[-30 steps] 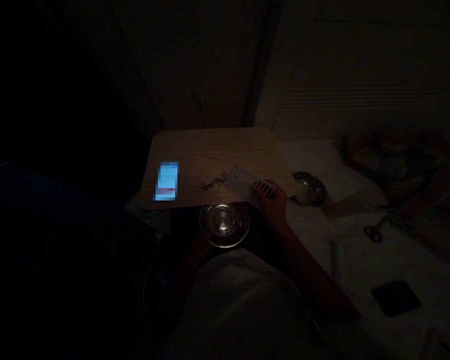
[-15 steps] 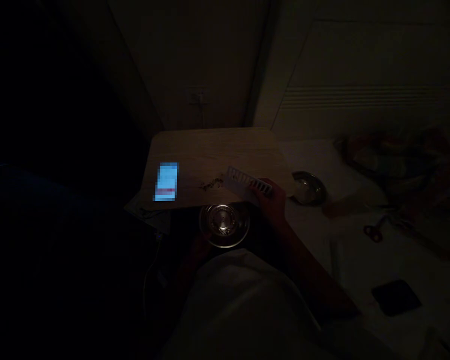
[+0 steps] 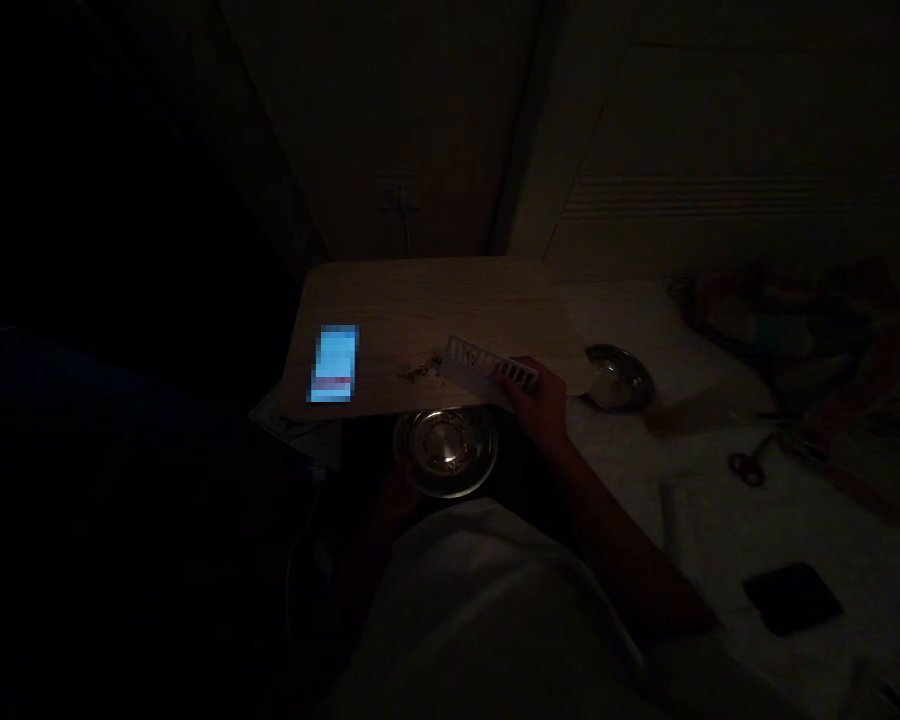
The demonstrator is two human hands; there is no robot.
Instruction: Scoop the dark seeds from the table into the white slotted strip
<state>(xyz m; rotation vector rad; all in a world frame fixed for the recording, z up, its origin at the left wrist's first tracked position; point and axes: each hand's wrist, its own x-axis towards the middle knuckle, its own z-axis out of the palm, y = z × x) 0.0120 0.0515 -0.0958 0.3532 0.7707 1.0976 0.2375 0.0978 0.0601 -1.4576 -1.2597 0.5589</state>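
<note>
The scene is very dark. My right hand (image 3: 544,400) is closed on a flat white card-like sheet (image 3: 480,368) with a row of slots along its top edge, held edge-down on the small wooden table (image 3: 435,300). A little heap of dark crumbs (image 3: 418,370) lies just left of the sheet. Below the table's front edge a round steel bowl (image 3: 445,453) is held by my left hand (image 3: 399,492), which is barely visible at the bowl's lower left rim.
A lit phone screen (image 3: 334,362) lies on the table's left part. A second steel bowl (image 3: 616,377) sits to the right on a pale cloth. Red-handled scissors (image 3: 746,465), a dark square object (image 3: 792,596) and crumpled colourful fabric (image 3: 795,320) lie further right.
My right hand has slid the white sheet leftward along the table, closer to the crumbs. The steel bowl shifted slightly left and tilted.
</note>
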